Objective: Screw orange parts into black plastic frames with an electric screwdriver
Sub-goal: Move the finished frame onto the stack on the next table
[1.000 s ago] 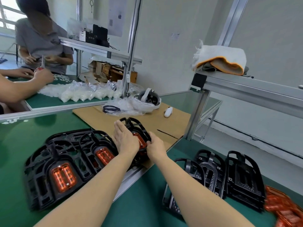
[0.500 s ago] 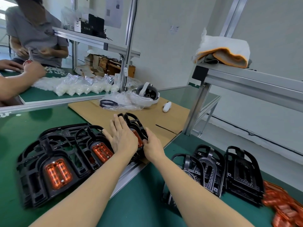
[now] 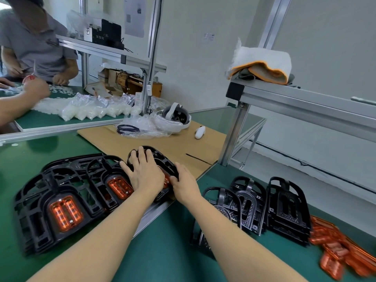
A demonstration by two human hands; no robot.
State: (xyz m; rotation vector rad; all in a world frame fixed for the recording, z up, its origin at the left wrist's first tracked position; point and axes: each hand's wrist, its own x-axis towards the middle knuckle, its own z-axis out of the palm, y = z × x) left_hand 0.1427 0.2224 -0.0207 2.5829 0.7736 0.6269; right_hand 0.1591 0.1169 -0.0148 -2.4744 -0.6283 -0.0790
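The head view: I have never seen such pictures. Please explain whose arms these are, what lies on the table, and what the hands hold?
The camera sits on a worker's head and looks down at that person's own bare arms. The left hand lies flat on a black frame with an orange part inside. The right hand grips that frame's edge. Left of it lie finished frames. To the right stand bare frames and loose orange parts. No screwdriver is in view.

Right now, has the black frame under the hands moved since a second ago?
No, not noticeably. The black frame lies as near the slit in the cardboard as before; only the view shifted.
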